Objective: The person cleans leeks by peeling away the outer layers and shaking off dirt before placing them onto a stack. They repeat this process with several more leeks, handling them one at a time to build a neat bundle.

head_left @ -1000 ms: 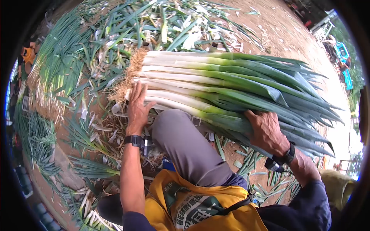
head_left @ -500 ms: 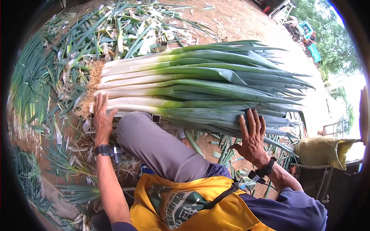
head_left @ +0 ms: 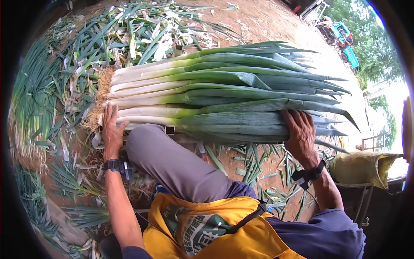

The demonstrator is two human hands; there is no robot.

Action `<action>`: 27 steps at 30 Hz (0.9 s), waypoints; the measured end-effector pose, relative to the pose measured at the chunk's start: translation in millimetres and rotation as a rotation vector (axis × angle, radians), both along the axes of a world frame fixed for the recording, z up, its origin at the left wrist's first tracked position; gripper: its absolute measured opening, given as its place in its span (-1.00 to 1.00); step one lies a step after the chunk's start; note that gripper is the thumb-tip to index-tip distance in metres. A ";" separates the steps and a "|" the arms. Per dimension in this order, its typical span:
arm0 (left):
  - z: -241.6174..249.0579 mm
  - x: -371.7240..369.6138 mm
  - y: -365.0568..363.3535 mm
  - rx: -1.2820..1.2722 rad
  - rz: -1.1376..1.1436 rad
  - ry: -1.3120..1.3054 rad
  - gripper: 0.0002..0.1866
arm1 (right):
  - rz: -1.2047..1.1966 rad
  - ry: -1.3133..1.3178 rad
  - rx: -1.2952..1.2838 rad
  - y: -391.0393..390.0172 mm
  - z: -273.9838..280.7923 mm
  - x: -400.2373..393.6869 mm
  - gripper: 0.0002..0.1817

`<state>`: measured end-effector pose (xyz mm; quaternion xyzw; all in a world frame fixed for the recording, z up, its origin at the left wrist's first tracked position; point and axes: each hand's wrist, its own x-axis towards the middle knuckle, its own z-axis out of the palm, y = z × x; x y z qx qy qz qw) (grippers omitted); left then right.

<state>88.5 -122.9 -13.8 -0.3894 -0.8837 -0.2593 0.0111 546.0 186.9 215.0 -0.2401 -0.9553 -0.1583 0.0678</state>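
Where both hands meet them, long leeks (head_left: 202,97) (white stalks, dark leaves): left hand (head_left: 111,129) flat, right hand (head_left: 300,131) clamped.

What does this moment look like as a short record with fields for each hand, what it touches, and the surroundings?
Main thing: large bundle of long leeks with white stalks and dark green leaves, lying level across the raised knee in grey trousers
Left hand: flat against the white root end of the bundle, fingers spread
Right hand: laid over the green leaf end, fingers curled on the leaves
Roots: tan, stringy tuft at the bundle's left end
Ground: bare brown soil strewn with trimmed leek leaves
Clothing: yellow apron
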 end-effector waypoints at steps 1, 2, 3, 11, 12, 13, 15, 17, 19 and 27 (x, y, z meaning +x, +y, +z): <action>0.8 -0.1 0.5 0.005 -0.007 -0.008 -0.15 | -0.021 -0.018 -0.036 6.0 4.6 2.2 -0.27; 1.8 0.1 0.2 0.014 -0.011 -0.016 -0.15 | -0.038 -0.036 -0.069 11.5 7.9 5.3 -0.28; 2.7 0.1 -0.1 0.025 -0.010 -0.023 -0.15 | -0.043 -0.045 -0.068 19.6 7.0 13.7 -0.29; 2.5 -1.6 -2.1 0.058 -0.018 -0.063 -0.09 | -0.003 0.015 -0.065 68.8 -55.1 36.8 -0.23; 0.4 -2.5 -2.5 0.061 -0.019 -0.063 -0.08 | -0.007 0.033 -0.067 73.2 -66.7 37.5 -0.23; 1.9 -2.1 -2.7 0.057 -0.027 -0.063 -0.09 | -0.010 0.069 -0.072 80.1 -81.9 40.0 -0.25; 3.3 -2.2 -2.4 0.059 -0.024 -0.070 -0.11 | 0.023 0.123 0.015 84.7 -98.7 41.0 -0.27; 5.6 0.1 -2.5 0.058 -0.025 -0.079 -0.14 | 0.030 0.140 0.061 93.3 -118.5 49.6 -0.31; 7.7 1.1 -3.5 0.057 -0.029 -0.080 -0.15 | -0.024 0.174 -0.008 93.9 -143.2 59.6 -0.30; -11.2 -13.1 -6.9 0.066 -0.061 -0.064 -0.05 | -0.069 0.296 -0.114 86.4 -185.0 72.2 -0.31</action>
